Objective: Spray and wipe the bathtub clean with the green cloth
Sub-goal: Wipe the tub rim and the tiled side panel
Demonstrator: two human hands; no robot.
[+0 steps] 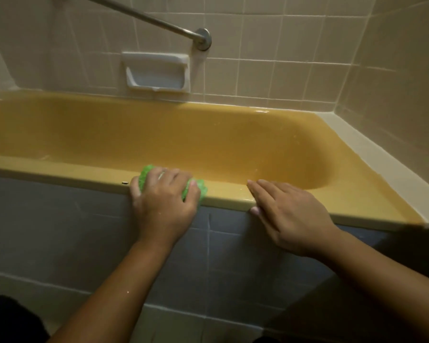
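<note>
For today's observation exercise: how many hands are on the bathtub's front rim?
2. The left hand grips the green cloth on the bathtub rim near the middle; the right hand lies flat on the rim beside it. No others seem hidden.

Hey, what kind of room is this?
Probably a home bathroom: a yellow tub against a tiled wall, with a built-in soap dish and a metal bar above.
</note>
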